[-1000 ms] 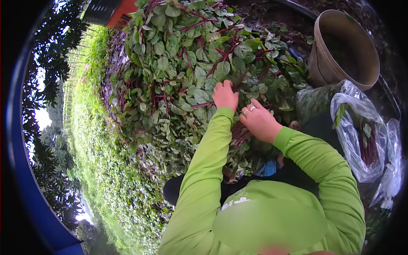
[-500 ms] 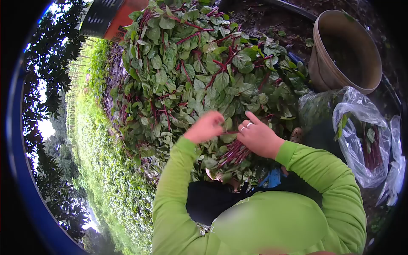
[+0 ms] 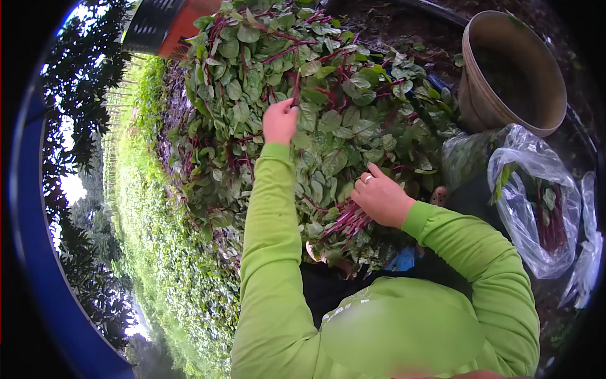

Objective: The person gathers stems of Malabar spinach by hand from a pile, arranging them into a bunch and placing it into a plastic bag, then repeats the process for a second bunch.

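My left hand (image 3: 279, 121) reaches into the large pile of leafy greens (image 3: 328, 120) and pinches a dark red stem at its fingertips. Lower and to the right, my right hand (image 3: 382, 196), with a ring on it, is closed around a bundle of red stems (image 3: 348, 219). The stem ends of this bundle point down and left, near my lap. Broad green leaves lie all around both hands.
A brown tub (image 3: 464, 82) stands at the upper right. Below it, a clear plastic bag (image 3: 536, 252) holds more red-stemmed greens. A black and orange container (image 3: 170, 28) is at the upper left. Green plants (image 3: 158, 208) grow along the left.
My left hand has moved away from my right hand, up and left into the pile, and now grips a stem there. My right hand has stayed nearly in place with the bundle.
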A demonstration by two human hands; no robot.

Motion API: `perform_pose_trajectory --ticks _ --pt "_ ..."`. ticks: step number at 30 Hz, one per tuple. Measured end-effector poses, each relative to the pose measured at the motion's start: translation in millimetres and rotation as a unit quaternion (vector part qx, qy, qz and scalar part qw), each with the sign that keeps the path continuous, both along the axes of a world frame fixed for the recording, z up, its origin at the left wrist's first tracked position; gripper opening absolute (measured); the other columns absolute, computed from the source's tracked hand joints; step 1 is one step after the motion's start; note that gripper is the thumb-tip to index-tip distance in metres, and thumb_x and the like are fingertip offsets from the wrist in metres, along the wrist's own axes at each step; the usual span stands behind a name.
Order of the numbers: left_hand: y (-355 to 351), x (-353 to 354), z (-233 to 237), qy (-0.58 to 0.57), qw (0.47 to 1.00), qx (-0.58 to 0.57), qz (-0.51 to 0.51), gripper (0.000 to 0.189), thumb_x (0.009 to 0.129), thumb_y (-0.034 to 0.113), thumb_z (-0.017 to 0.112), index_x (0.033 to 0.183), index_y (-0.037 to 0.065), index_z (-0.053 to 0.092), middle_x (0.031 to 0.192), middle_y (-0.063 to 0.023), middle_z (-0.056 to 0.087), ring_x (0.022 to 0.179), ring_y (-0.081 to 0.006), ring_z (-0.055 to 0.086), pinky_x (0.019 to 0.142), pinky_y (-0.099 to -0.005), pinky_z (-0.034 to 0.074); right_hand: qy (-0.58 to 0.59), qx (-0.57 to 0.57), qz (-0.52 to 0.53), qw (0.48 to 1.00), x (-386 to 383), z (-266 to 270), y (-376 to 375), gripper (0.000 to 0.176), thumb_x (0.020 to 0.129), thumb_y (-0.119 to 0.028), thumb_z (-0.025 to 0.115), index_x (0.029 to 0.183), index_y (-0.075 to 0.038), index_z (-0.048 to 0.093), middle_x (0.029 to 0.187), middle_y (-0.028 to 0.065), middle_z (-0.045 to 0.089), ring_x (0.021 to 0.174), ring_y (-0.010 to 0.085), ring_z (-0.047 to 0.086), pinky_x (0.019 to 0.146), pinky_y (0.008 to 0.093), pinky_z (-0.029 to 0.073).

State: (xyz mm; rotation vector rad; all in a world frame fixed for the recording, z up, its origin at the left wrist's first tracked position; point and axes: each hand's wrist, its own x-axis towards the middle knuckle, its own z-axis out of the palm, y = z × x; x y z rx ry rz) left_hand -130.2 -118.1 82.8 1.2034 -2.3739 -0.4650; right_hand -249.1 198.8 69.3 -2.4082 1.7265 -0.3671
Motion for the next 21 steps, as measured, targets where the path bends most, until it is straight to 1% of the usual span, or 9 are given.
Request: perform_pose_trajectory --ticks 4,5,8,9,12,14,15,18,21 --pt "20 46 23 0.061 0.995 0.071 0.029 0.027 0.081 0.016 0.076 0.105 0.003 0.075 0.084 -0.0094 0.071 0.077 -0.0223 0.068 0.075 -0.0347 0.054 0.020 -0.048 0.007 0.999 3 -1 2 0.014 0.085 -0.015 0.061 0.094 -0.006 0.067 0.089 0.0078 0.066 0.099 0.0275 0.064 0.119 0.0538 0.033" --pt "42 52 29 0.049 0.995 0.075 0.045 0.025 0.081 0.015 0.076 0.102 0.003 0.075 0.082 -0.0090 0.070 0.075 -0.0212 0.067 0.074 -0.0339 0.054 0.011 0.018 0.012 1.000 5 3 0 0.017 0.087 -0.015 0.059 0.095 -0.004 0.069 0.108 0.0137 0.069 0.117 0.0305 0.061 0.123 0.0537 0.028" --pt "86 74 -8 0.047 0.992 0.110 -0.045 0.014 0.082 0.010 0.073 0.092 0.001 0.070 0.084 -0.0094 0.069 0.076 -0.0190 0.066 0.073 -0.0328 0.053 -0.016 -0.170 0.005 0.985 4 -3 2 0.018 0.087 -0.016 0.060 0.095 -0.003 0.068 0.137 0.0205 0.059 0.138 0.0349 0.049 0.125 0.0541 0.026" --pt "106 78 -19 0.049 0.981 0.177 -0.054 0.014 0.083 0.007 0.071 0.095 0.001 0.070 0.086 -0.0092 0.068 0.078 -0.0186 0.065 0.074 -0.0325 0.052 -0.014 -0.115 0.021 0.993 5 -1 2 0.022 0.087 -0.017 0.060 0.098 -0.002 0.071 0.158 0.0222 0.041 0.152 0.0369 0.032 0.127 0.0537 0.023" --pt "165 75 -14 0.052 0.899 0.431 -0.064 0.017 0.086 0.002 0.074 0.103 0.001 0.072 0.095 -0.0021 0.072 0.089 -0.0112 0.065 0.081 -0.0270 0.052 0.002 -0.192 -0.014 0.981 4 -2 2 0.018 0.086 -0.016 0.060 0.095 -0.003 0.068 0.137 0.0199 0.059 0.138 0.0350 0.049 0.124 0.0540 0.027" --pt "162 73 -6 -0.049 0.850 0.512 -0.114 0.025 0.085 0.005 0.076 0.110 0.002 0.075 0.098 -0.0023 0.072 0.092 -0.0115 0.065 0.085 -0.0275 0.052 -0.001 -0.105 -0.017 0.994 5 -7 1 0.017 0.085 -0.017 0.060 0.094 -0.006 0.069 0.121 0.0138 0.064 0.124 0.0299 0.056 0.117 0.0494 0.035" --pt "147 77 -14 -0.080 0.854 0.483 -0.176 0.027 0.088 0.006 0.072 0.116 0.003 0.075 0.105 -0.0054 0.075 0.095 -0.0136 0.067 0.089 -0.0297 0.052 -0.004 -0.061 -0.018 0.998 6 -9 1 0.017 0.085 -0.017 0.059 0.094 -0.007 0.070 0.114 0.0108 0.067 0.117 0.0273 0.060 0.113 0.0471 0.039" --pt "106 46 -33 0.040 0.952 0.272 -0.137 0.027 0.092 0.008 0.067 0.117 0.002 0.075 0.110 -0.0106 0.075 0.099 -0.0202 0.070 0.092 -0.0331 0.053 -0.014 -0.062 -0.012 0.998 8 -8 2 0.013 0.084 -0.018 0.061 0.094 -0.011 0.068 0.096 0.0042 0.065 0.100 0.0225 0.061 0.095 0.0412 0.044" --pt "63 -18 -59 0.103 0.990 0.022 -0.090 0.024 0.093 0.013 0.065 0.112 0.001 0.075 0.106 -0.0165 0.073 0.100 -0.0327 0.070 0.090 -0.0410 0.054 0.010 -0.028 0.000 1.000 9 -7 1 0.016 0.086 -0.019 0.062 0.099 -0.012 0.068 0.098 0.0050 0.065 0.102 0.0228 0.062 0.087 0.0383 0.043"
